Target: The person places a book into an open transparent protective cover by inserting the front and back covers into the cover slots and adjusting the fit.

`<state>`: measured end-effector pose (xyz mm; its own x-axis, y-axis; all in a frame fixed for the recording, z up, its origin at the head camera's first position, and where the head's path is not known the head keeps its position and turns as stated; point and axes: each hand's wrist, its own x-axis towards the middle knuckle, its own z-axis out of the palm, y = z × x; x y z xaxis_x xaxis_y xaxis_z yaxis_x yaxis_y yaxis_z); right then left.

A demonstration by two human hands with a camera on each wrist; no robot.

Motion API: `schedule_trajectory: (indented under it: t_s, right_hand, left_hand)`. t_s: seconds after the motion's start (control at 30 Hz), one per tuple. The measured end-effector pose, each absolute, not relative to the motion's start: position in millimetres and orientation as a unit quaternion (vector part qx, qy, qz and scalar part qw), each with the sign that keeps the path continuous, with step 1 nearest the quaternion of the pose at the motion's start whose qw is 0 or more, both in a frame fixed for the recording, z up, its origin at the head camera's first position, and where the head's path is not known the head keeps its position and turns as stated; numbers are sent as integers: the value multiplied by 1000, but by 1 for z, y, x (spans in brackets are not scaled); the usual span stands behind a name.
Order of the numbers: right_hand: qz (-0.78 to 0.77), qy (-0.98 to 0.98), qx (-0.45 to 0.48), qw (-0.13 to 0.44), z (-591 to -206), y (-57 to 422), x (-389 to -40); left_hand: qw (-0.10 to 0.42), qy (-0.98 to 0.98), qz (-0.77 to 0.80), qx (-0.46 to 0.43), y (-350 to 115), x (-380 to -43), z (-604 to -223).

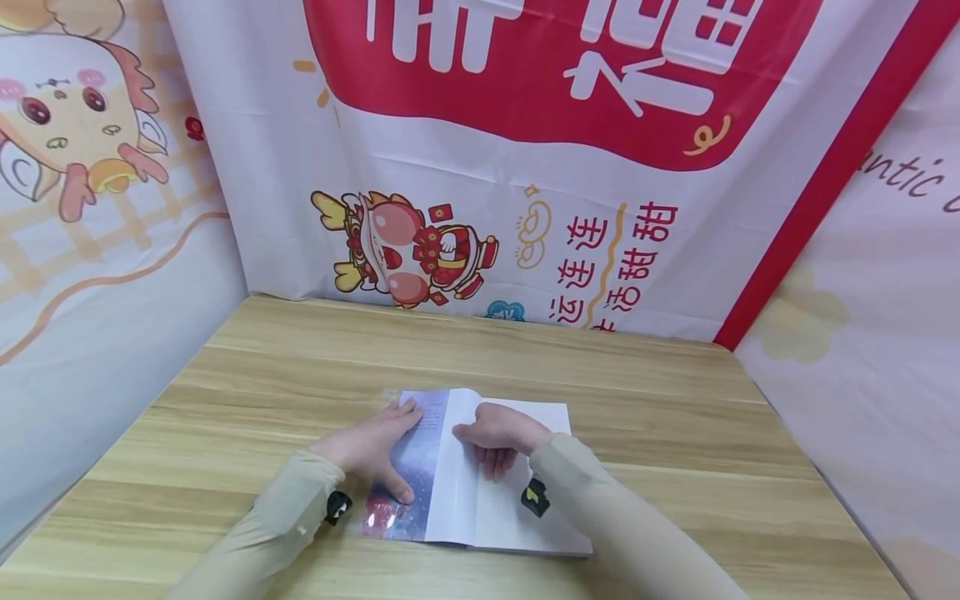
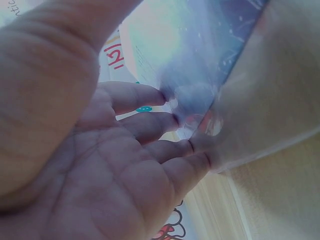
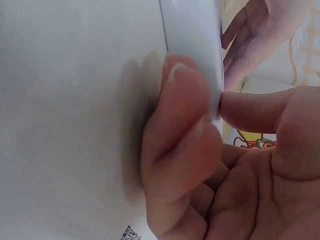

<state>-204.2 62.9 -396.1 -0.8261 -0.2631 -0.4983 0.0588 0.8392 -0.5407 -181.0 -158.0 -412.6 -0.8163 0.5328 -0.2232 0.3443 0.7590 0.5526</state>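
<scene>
A clear, glossy plastic jacket [image 2: 270, 110] is the one thing here that holds another: it wraps the blue-violet, star-speckled cover [image 1: 422, 462] of an open paperback book [image 1: 517, 525], and its transparent margin sticks out past the cover's left edge. The book lies flat on the light, wood-grained table [image 1: 675, 400], in front of the person and between both forearms.

The cover runs from pale lilac, with small lines of print near the top, down to deeper blue, with a red patch at the lower left corner where the plastic throws bright glare. To the right of it comes a bowed white leaf [image 1: 453, 492], then a plain white page over the thicker block. Close to the right wrist, a small black-and-white printed code [image 3: 131, 234] shows at that page's edge.

The left hand [image 1: 372, 446] rests on the jacketed cover, fingers straight and thumb spread wide from them. The right hand [image 1: 504, 435] pinches the white leaf, thumb on one side and curled fingers on the other. Beige sleeves [image 1: 292, 496] cover both arms. Behind the table hangs a white cloth [image 1: 450, 167] with red lettering and a cartoon figure.
</scene>
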Motion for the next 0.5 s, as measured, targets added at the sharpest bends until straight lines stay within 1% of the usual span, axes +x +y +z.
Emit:
schedule_trajectory:
  t_s: [0.3,0.5]
  right_hand:
    - [-285,914,-61,282,-396,60,-205]
    - [-292,915,-70,271,-401,66,-204]
  left_hand:
    - [181,919,253,242,-159,-180,-412]
    - [184,919,253,239,-159,-181,-413]
